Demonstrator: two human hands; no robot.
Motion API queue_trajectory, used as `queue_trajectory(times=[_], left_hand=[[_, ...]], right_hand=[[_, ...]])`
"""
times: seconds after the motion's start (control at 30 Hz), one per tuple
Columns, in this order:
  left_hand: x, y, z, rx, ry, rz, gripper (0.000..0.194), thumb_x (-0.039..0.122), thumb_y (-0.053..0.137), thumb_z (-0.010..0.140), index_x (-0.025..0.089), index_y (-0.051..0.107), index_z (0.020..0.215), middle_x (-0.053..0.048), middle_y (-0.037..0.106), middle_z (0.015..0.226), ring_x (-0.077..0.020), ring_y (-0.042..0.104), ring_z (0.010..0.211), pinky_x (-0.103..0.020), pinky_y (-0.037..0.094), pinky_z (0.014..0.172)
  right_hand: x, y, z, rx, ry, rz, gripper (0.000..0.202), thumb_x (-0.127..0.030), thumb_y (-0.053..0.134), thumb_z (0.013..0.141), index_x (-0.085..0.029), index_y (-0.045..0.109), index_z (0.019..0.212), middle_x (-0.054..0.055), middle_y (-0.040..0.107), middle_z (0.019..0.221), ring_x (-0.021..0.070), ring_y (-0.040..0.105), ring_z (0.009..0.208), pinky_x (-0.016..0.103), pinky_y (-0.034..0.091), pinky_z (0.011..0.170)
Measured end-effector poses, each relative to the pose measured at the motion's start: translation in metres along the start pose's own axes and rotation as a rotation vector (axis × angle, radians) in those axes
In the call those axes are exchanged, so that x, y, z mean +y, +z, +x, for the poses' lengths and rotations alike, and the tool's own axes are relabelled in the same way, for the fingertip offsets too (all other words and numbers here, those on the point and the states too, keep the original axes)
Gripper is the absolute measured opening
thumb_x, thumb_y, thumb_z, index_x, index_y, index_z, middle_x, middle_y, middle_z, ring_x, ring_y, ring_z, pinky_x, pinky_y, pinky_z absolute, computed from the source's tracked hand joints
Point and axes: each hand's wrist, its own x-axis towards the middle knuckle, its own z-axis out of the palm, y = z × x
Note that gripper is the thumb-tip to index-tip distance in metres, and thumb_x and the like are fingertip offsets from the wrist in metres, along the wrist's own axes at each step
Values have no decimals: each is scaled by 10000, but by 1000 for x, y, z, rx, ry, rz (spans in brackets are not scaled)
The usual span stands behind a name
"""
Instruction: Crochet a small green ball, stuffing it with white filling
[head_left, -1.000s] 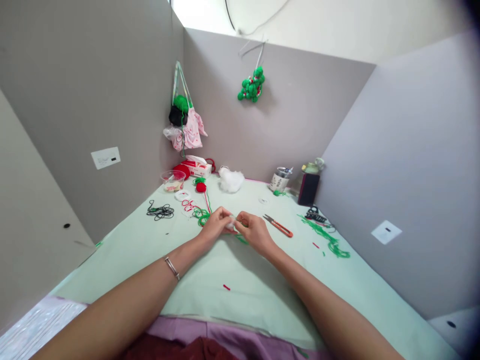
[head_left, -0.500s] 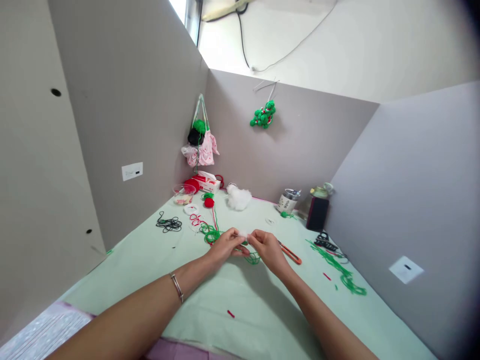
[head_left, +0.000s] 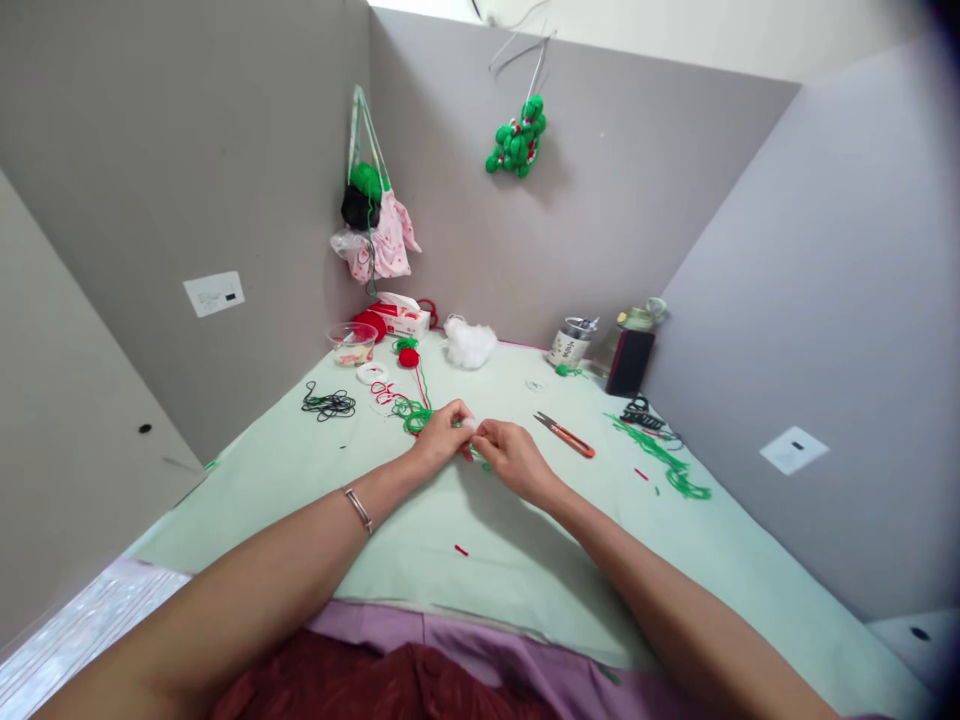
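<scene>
My left hand [head_left: 442,437] and my right hand [head_left: 514,458] meet above the middle of the table, fingers closed. Between the fingertips shows a small tuft of white stuffing [head_left: 471,424], pinched by my right hand. A bit of green yarn work [head_left: 481,460] peeks out below the fingers, held by my left hand; most of it is hidden. Loose green yarn [head_left: 412,415] lies just beyond my left wrist. To the right of my right hand rest orange-handled thread snips [head_left: 568,437], blades apart. A heap of white stuffing [head_left: 471,345] sits farther back.
A red yarn ball [head_left: 408,357], black cord [head_left: 328,402], a clear bowl [head_left: 352,345] and a tissue box [head_left: 403,318] lie left. At right are a tin [head_left: 570,343], a dark phone [head_left: 630,362], black scissors [head_left: 637,412] and green strands [head_left: 671,462]. Grey panels [head_left: 585,190] enclose the table.
The view has tilted down, so the table and hands appear higher. My right hand has drawn in closer to my left, covering more of the white tuft and green piece.
</scene>
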Motion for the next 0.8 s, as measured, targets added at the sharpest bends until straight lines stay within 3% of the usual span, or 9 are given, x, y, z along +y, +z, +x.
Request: queue_trajectory(times=[0.17,0.33,0.43,0.5,0.6,0.7,0.8], left_hand=[[1,-1,-2,87,73,27,329,324,668,992,164,639,1278,-101,685,1239,-226,701,1009,-421,620,854],[1,-2,-4,72,81,13,296,334,662,998,151,650,1230,-76,706,1121,-187,704,885,-362,624,760],[0,-2,-3,52,89,12,275,340,662,998,147,661,1194,-67,707,1083,-175,697,851,-341,618,729],[-1,-2,-2,43,96,6,279,349,657,1001,147,662,1193,-69,707,1088,-177,697,859,-345,618,736],[-3,-1,0,16,98,-10,290,356,654,1002,149,660,1204,-75,706,1110,-185,700,883,-359,619,756],[-6,0,0,-28,94,-25,282,347,659,999,148,661,1199,-73,706,1105,-183,699,876,-355,619,751],[-8,2,-3,-81,94,-44,265,335,664,997,145,665,1182,-66,708,1080,-176,697,857,-348,618,744]], right_hand=[[-3,-3,1,46,-37,64,187,-305,607,864,-204,666,718,-29,553,592,140,445,565,281,323,594],[-3,-25,6,146,-131,205,272,-418,676,831,-214,602,668,77,700,1012,213,611,928,323,457,799],[-3,-30,6,119,-117,308,317,-478,556,903,-223,510,719,88,706,1094,170,630,778,320,487,705],[-3,-30,6,109,-90,330,266,-481,544,909,-229,522,828,74,705,1074,129,565,626,301,456,608],[1,-27,7,88,-66,288,240,-425,663,826,-213,592,914,34,698,942,125,528,621,282,419,603],[8,-23,11,43,-51,213,227,-405,685,785,-194,618,734,-18,600,661,139,494,624,280,369,614],[16,-20,15,64,-23,162,273,-423,643,799,-195,594,656,-42,512,579,127,417,583,281,298,587]])
